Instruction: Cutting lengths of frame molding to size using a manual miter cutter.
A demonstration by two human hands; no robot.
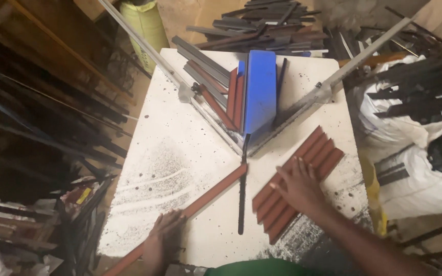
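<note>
The left hand gripped the near end of a long reddish-brown strip, which ran diagonally away from it toward the slot in the middle of the white saw table. The right hand lay flat, fingers spread, on a stack of reddish-brown strips just to its side of the slot, pressing rather than gripping. Beyond both hands stood a blue blade guard between two angled metal fences, with more cut strips leaning beside it. Dark sawdust speckled the table. Further out, dark profiles were piled behind, and white sacks sat right of the right hand.
</note>
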